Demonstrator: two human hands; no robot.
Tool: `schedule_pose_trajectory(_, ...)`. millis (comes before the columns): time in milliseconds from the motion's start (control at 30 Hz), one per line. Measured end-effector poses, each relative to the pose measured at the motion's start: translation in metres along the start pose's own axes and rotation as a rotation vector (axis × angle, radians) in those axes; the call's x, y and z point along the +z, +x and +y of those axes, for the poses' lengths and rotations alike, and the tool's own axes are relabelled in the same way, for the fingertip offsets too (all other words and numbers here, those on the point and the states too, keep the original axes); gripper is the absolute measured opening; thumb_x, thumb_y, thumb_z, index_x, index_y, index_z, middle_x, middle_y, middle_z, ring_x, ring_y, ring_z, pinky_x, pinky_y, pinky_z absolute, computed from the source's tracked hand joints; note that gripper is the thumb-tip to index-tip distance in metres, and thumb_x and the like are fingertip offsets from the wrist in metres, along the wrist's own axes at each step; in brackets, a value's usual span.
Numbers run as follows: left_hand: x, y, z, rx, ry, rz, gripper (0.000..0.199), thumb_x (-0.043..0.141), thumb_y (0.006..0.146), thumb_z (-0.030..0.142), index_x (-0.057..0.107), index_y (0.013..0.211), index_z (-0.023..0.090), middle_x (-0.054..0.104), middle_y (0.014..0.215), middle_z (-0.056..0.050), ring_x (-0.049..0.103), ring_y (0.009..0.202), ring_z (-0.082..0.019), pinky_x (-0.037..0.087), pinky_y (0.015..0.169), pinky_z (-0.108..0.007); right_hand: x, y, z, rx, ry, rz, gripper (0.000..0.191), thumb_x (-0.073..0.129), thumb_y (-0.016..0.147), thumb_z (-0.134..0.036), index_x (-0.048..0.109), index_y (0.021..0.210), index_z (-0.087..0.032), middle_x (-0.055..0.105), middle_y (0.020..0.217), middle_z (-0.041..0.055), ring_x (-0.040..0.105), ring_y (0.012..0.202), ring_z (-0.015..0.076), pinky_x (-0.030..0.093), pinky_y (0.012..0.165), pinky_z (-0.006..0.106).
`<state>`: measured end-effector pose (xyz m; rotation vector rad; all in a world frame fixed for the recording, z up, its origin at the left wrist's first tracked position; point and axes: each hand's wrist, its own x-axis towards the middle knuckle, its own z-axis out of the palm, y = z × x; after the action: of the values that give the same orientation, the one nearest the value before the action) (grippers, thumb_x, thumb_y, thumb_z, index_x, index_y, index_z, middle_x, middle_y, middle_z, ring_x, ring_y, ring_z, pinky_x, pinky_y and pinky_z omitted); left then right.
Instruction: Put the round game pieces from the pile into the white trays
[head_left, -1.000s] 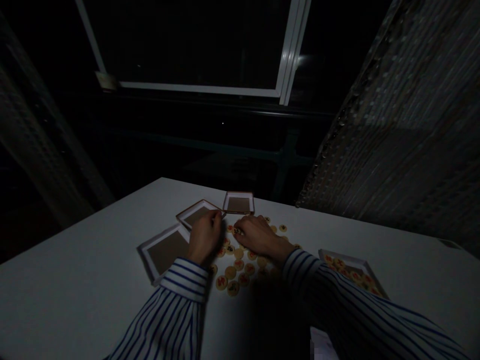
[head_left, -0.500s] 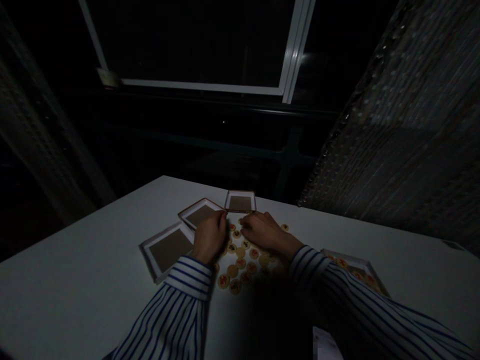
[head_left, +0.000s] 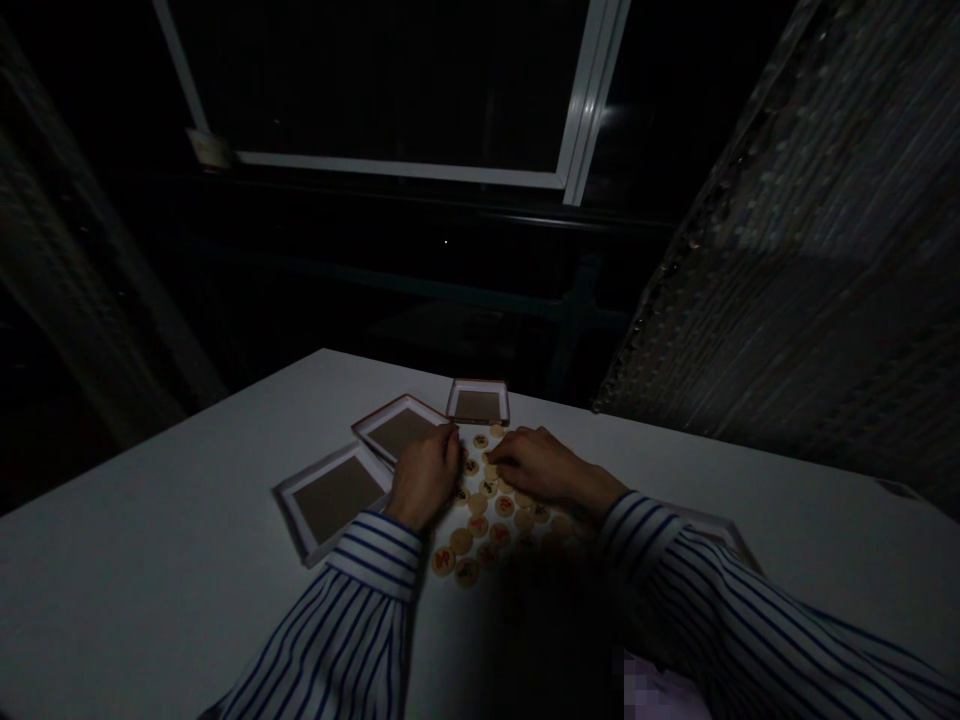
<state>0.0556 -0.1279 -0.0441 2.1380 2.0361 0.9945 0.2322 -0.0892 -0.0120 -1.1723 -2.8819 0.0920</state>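
Observation:
Round wooden Chinese chess pieces lie scattered on the white table, some with red characters, some with black, others blank side up. My left hand rests at the left edge of the pieces, its fingers curled closed; whatever they hold, if anything, is hidden. Over the far part of the pieces is my right hand, its fingers bent down and its fingertips closed at a pale Chinese chess piece. Dim light blurs the details.
Left of the pieces lie two shallow box halves touching each other. A smaller open box stands beyond the hands. Another tray is partly behind my right sleeve. Bead curtains hang at both sides of a dark window.
My right hand has moved a little to the right, uncovering pieces near the small box. My left hand has stayed nearly in place, still closed. The view has shifted slightly.

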Motion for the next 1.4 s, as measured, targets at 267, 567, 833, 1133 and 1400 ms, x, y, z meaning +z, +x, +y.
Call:
schedule_pose_trajectory(267, 0.001, 0.0, 0.001, -0.009, 0.024, -0.008, 0.034, 0.029, 0.087, 0.032, 0.055, 0.105, 0.019, 0.064, 0.096, -0.007, 0.059, 0.087, -0.019, 0.04, 0.073, -0.027, 0.001, 0.006, -0.007, -0.033, -0.104, -0.035, 0.025, 0.043, 0.076, -0.026, 0.061, 0.093, -0.024, 0.062, 0.096, 0.0064, 0.054, 0.091, 0.0217, 0.033, 0.075, 0.032)
schedule_pose_trajectory(567, -0.001, 0.001, 0.002, -0.019, 0.006, -0.025, 0.034, 0.029, 0.087, 0.031, 0.055, 0.106, 0.018, 0.063, 0.099, -0.008, 0.058, 0.09, -0.019, 0.04, 0.076, -0.027, 0.0, 0.007, -0.011, 0.028, -0.059, -0.039, 0.025, 0.044, 0.077, -0.03, 0.061, 0.093, -0.023, 0.064, 0.094, 0.006, 0.055, 0.087, 0.0201, 0.033, 0.076, 0.031)
schedule_pose_trajectory(833, -0.004, -0.001, 0.006, 0.008, -0.129, -0.015, 0.034, 0.034, 0.085, 0.031, 0.056, 0.106, 0.016, 0.062, 0.103, -0.008, 0.057, 0.094, -0.019, 0.041, 0.082, -0.028, 0.008, 0.013, 0.01, 0.111, 0.664, 0.156, 0.028, 0.049, 0.075, -0.033, 0.067, 0.086, -0.015, 0.064, 0.074, 0.0008, 0.055, 0.066, 0.0127, 0.037, 0.056, 0.021)
schedule_pose_trajectory(1133, -0.006, -0.003, 0.016, 0.045, -0.304, -0.096, 0.035, 0.046, 0.079, 0.036, 0.056, 0.107, 0.019, 0.065, 0.092, -0.005, 0.061, 0.078, -0.016, 0.045, 0.071, -0.024, 0.013, 0.016, 0.014, 0.232, 1.129, 0.149, 0.023, 0.055, 0.069, -0.031, 0.066, 0.076, -0.012, 0.058, 0.06, -0.0006, 0.047, 0.052, 0.0071, 0.036, 0.051, 0.018)
schedule_pose_trajectory(1400, -0.006, -0.006, 0.024, 0.084, -0.321, -0.114, 0.029, 0.048, 0.078, 0.037, 0.059, 0.101, 0.022, 0.065, 0.096, -0.003, 0.06, 0.081, -0.016, 0.044, 0.072, -0.025, 0.019, 0.016, 0.012, 0.241, 1.194, 0.157, 0.02, 0.055, 0.071, -0.028, 0.066, 0.077, -0.013, 0.063, 0.067, 0.0021, 0.049, 0.053, 0.0069, 0.038, 0.051, 0.017)
